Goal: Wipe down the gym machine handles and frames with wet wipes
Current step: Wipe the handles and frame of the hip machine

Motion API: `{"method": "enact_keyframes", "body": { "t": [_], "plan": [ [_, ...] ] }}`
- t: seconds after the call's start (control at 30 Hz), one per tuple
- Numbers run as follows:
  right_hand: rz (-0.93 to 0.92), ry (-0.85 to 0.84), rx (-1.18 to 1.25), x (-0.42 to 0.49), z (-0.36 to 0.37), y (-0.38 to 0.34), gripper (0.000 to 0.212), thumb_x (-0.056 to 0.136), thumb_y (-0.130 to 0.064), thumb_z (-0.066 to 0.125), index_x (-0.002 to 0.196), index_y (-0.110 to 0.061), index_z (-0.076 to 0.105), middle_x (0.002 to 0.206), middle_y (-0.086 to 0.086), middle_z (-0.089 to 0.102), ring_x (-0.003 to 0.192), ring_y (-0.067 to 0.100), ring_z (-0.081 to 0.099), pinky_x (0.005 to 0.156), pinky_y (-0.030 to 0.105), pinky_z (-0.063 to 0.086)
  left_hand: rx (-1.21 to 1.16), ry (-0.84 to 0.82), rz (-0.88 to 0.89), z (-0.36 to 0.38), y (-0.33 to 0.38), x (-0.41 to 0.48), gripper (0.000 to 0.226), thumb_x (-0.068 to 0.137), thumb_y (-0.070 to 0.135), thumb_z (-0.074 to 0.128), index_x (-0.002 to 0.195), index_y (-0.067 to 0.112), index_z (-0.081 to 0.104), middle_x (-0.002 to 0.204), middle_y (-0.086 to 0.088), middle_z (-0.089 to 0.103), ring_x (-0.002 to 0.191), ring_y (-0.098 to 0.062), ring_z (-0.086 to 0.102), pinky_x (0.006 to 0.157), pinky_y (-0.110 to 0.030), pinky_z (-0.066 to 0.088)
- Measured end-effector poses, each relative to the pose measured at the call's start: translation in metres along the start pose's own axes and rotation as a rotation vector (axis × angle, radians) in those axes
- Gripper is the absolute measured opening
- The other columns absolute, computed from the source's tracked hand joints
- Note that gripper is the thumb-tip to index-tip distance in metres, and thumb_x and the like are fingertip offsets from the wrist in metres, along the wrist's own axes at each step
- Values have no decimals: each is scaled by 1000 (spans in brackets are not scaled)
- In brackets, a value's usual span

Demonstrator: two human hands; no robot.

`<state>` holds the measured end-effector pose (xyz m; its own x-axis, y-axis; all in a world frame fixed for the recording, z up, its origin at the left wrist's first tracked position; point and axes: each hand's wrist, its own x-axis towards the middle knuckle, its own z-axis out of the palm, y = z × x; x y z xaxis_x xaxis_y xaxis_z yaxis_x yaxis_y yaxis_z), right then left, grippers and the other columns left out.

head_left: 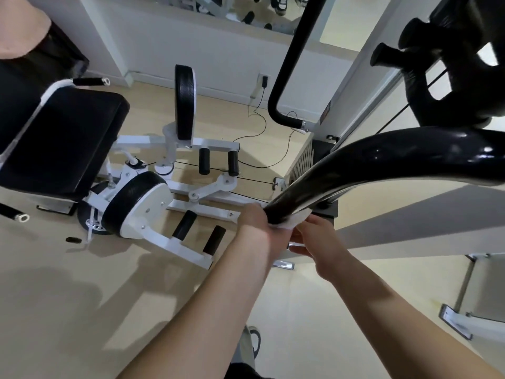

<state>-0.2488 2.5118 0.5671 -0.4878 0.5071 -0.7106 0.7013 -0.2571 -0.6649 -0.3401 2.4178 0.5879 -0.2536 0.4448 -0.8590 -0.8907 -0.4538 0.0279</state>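
I have both hands up at the lower end of the glossy black curved handle bar (369,162), which sweeps in from the right of my view and comes down toward the middle. My left hand (255,222) is curled round the bar's tip from the left side, with the white wet wipe (293,221) bunched between palm and bar. My right hand (317,239) sits just beside it, under the bar, fingers bent toward the wipe's free edge; it looks to be pinching that edge, though motion blur keeps me from being sure. The wipe is pressed against the underside of the bar's end. Beyond the hands stands a white-framed machine with black round pads (136,203) and a black seat (58,140) on the pale floor (54,310). A thin black cable (261,127) trails across the floor to a wall socket.
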Motion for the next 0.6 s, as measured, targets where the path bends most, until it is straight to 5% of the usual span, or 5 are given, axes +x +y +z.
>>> {"method": "enact_keyframes", "body": {
  "t": [0.1, 0.2, 0.33, 0.4, 0.6],
  "plan": [
    [13, 25, 25, -3, -2, -1, 18, 102, -18, 58, 106, -7, 72, 103, 16, 77, 98, 29, 72, 91, 48, 58, 408, 277, 146, -26, 18, 27, 44, 96, 44, 63, 124, 11, 65, 87, 0, 65, 69, -11, 64, 57, -13, 55],
    [26, 28, 33, -8, -2, 0, 17, 104, -17, 57, 110, -9, 71, 105, 17, 76, 104, 32, 72, 95, 50, 58, 681, 346, 150, -51, 10, 45, 55, 79, 51, 80, 115, 11, 67, 104, -1, 73, 97, -12, 70, 77, -21, 57],
    [44, 26, 37, -14, 0, 4, 18, 105, -17, 56, 112, -8, 70, 106, 16, 76, 104, 32, 72, 90, 47, 60, -1, 129, 4, -12, 12, -4, 19, 104, 23, 49, 115, 8, 49, 142, -13, 53, 134, -41, 54, 100, -47, 55],
    [52, 22, 53, -18, 3, 4, 18, 104, -16, 57, 114, -8, 70, 106, 17, 76, 103, 31, 72, 81, 43, 61, 15, 93, 44, -7, 15, -31, 32, 99, 19, 54, 127, 8, 44, 135, -26, 52, 120, -51, 57, 89, -60, 58],
    [39, -23, 125, -25, 21, 7, 19, 105, -16, 54, 113, -10, 71, 103, 18, 76, 91, 28, 72, 92, 47, 58, 671, 384, 450, -54, 21, -48, 28, 104, 40, 50, 110, 16, 62, 105, -7, 65, 90, -22, 60, 78, -34, 46]
  ]
}}
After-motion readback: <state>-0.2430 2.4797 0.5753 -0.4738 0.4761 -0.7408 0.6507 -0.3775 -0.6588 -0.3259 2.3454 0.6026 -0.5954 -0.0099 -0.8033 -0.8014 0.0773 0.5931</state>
